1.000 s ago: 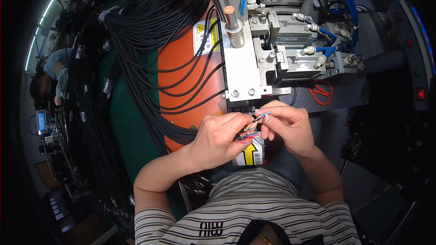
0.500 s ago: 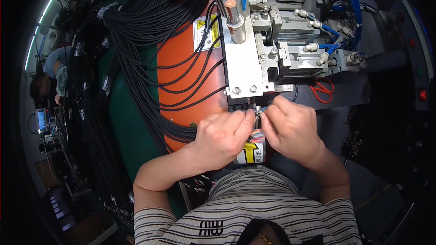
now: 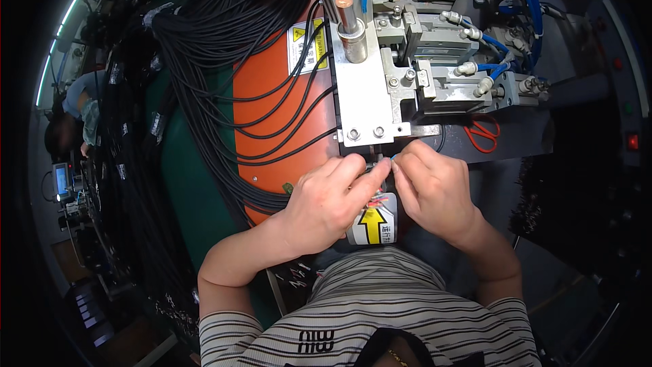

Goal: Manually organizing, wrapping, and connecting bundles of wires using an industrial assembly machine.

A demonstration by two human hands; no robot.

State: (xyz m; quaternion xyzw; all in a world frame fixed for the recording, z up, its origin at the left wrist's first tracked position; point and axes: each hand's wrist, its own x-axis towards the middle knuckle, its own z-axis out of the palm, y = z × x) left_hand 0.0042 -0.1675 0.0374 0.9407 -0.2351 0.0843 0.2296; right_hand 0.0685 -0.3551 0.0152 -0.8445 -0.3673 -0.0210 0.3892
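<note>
- Lying nearest the striped shirt (image 3: 380, 292), a white label with a yellow arrow (image 3: 373, 228) is seen just below the hands.
- Coloured wires (image 3: 379, 200) are bunched at the label's top edge, partly covered by the left hand (image 3: 333, 194). They are judged light, thin and limp, with ends easily bent; they would best be pinched close to the tips while the bundle is steadied farther back.
- The left thumb and fingers are drawn in, and the coloured wires appear to be grasped; the exact contact is hidden.
- A blue wire (image 3: 394, 158), barely visible, is pinched between thumb and forefinger of the right hand (image 3: 435, 194), its other fingers curled. The fingertips of both hands are brought close together.
- Just beyond, a bolted metal plate (image 3: 363, 112) is set.
- On the right, red-handled scissors (image 3: 483, 136) are laid on the dark bench (image 3: 519, 144).
- On the left, black cables (image 3: 204, 61) are draped over an orange panel (image 3: 272, 119).
- Farther back, blue hoses (image 3: 534, 7) are fitted.
</note>
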